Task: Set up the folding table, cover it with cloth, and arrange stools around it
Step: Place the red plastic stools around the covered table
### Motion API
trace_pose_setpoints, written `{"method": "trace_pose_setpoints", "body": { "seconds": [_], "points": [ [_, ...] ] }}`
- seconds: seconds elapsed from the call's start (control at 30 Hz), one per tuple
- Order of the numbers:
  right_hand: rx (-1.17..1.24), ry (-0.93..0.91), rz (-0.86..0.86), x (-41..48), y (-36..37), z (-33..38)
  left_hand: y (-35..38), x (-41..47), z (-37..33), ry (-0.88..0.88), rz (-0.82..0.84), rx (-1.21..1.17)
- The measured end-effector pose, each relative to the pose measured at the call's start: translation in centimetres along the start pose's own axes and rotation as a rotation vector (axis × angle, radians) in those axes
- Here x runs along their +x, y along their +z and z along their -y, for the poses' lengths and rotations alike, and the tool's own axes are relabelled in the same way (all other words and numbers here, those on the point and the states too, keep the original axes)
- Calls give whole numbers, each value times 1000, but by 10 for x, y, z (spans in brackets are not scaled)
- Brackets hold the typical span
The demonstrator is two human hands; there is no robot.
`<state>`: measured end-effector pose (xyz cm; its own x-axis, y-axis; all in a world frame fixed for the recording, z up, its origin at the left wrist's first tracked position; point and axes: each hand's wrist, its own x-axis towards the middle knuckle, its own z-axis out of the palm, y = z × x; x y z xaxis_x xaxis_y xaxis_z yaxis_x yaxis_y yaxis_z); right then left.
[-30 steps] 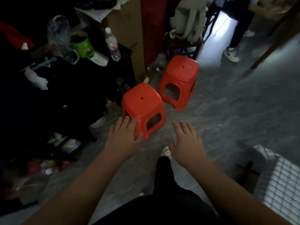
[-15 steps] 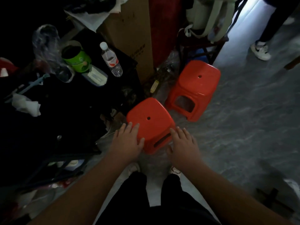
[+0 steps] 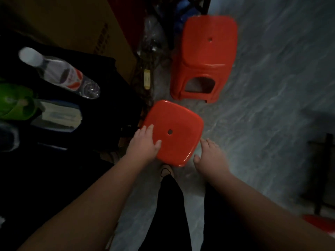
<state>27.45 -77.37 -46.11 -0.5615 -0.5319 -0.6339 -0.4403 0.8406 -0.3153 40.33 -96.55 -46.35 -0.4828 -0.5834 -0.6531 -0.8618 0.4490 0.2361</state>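
Note:
Two red plastic stools stand on the grey floor. The near stool [image 3: 178, 124] is right below me, seen from above, with a small hole in its seat. My left hand [image 3: 145, 144] rests on the seat's left side, with the fingers laid flat and the thumb on top. My right hand [image 3: 210, 157] is at the seat's right edge, fingertips touching the rim and thumb apart from it. The far stool [image 3: 208, 51] stands just beyond, untouched. My black-trousered legs and one shoe show under the near stool.
To the left, a dark cloth-covered surface [image 3: 101, 98] holds a water bottle [image 3: 59, 73], a green container [image 3: 16, 102] and a flat box. A cardboard box [image 3: 76, 24] stands behind it. Bags and cables lie between it and the stools. At the right edge are a dark frame [image 3: 324, 178] and a red object [image 3: 317, 225].
I have leaned in over the near stool. Both hands went from hovering short of it to its seat, the left on top and the right at the edge.

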Motion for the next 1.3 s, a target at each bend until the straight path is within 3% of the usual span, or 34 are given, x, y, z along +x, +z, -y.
{"method": "trace_pose_setpoints", "body": {
  "seconds": [0.13, 0.33, 0.47, 0.6, 0.87, 1.3],
  "points": [
    [338, 174, 10, 25, 48, 9, 27, 61, 36, -55, 101, -206],
    [623, 453, -72, 87, 122, -5, 65, 134, 78, -116, 26, -348],
    [745, 496, -130, 122, 143, -6, 81, 168, 89, -146, 65, -478],
    [711, 551, -143, 135, 152, -5, 88, 175, 89, -134, 28, -348],
    [573, 546, -151, 79, 100, -17, 54, 102, 53, -79, -8, -193],
    [381, 390, -330, -151, -87, -20, -73, -125, -40, 183, -146, -127]
  ]
}}
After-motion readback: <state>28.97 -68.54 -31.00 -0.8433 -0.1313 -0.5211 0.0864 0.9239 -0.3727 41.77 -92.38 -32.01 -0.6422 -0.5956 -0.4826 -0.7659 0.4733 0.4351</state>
